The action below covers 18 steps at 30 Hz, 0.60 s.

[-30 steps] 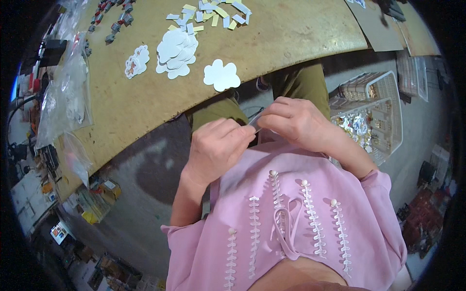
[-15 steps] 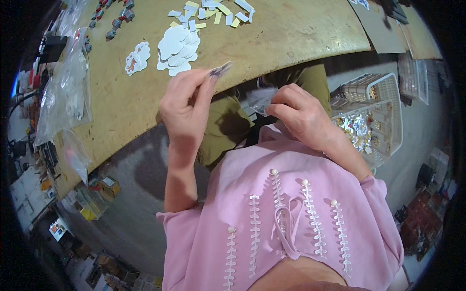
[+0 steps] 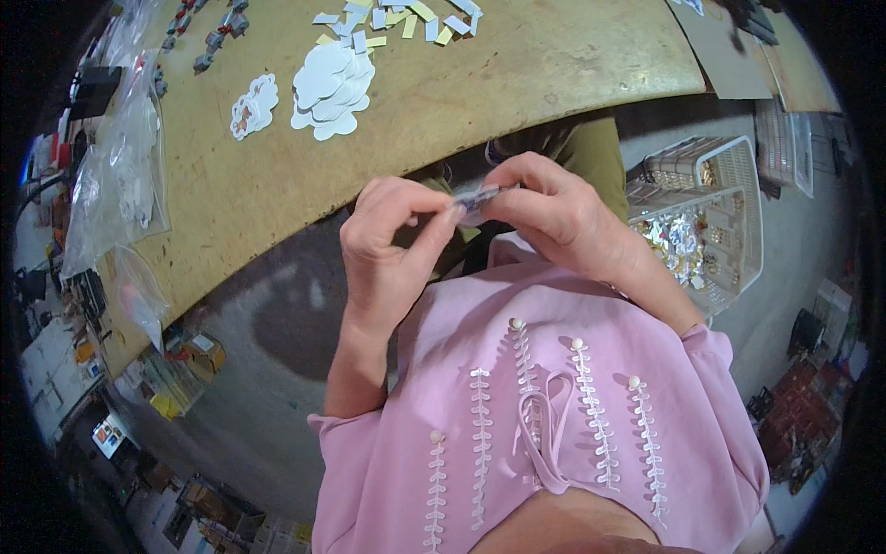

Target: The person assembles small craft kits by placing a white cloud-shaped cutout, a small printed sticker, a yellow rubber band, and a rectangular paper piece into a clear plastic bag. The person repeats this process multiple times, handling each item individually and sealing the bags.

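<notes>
Over my lap, just off the table edge, my left hand and my right hand meet fingertip to fingertip. Between them is a small clear plastic bag, pinched by my right hand. A small flat piece with dark marks shows at the bag, and my left thumb and forefinger pinch its near end. Whether the piece is inside the bag or in front of it, I cannot tell. On the table beyond my left hand lie a pile of white scalloped cards and a smaller stack of printed cut-outs.
Small yellow and pale blue strips are scattered at the far side of the table. Grey and red small parts lie far left, near clear plastic bags. To my right stands a white basket with many shiny packets.
My left hand has come down and right from above the table edge, bringing the flat piece to the plastic bag. My right hand has shifted slightly left and up, still holding the bag.
</notes>
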Motion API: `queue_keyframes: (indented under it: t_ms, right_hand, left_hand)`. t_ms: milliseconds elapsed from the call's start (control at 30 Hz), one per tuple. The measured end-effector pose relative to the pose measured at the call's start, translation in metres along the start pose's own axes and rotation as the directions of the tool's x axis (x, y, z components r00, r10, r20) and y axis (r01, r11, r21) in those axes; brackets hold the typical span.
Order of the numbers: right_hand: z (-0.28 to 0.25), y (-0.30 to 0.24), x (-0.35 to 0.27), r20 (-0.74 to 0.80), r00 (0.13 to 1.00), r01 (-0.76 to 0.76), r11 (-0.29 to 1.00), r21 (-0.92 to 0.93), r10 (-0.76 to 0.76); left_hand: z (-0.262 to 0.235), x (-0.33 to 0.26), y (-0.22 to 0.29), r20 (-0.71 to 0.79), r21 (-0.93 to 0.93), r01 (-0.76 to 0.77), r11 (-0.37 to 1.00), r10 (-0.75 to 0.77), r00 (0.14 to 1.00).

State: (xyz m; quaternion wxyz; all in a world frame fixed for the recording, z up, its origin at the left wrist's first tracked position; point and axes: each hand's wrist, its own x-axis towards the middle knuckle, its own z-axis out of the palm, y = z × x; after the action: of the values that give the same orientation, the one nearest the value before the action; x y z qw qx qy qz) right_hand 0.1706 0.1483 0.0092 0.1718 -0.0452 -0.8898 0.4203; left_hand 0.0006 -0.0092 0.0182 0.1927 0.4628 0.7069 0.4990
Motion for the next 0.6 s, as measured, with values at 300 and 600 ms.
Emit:
queue_keyframes:
  t_ms: [300,600]
  right_hand:
    - [0.006,-0.002,0.002,0.063,0.998,-0.002,1.000,0.017,0.001]
    - [0.007,-0.008,0.009,0.054,0.997,0.046,0.998,0.042,-0.049]
  left_hand:
    - [-0.016,0.001,0.003,0.134,0.213,-0.089,0.973,0.062,0.989]
    - [-0.019,-0.002,-0.007,0.310,0.196,-0.271,0.942,0.203,0.929]
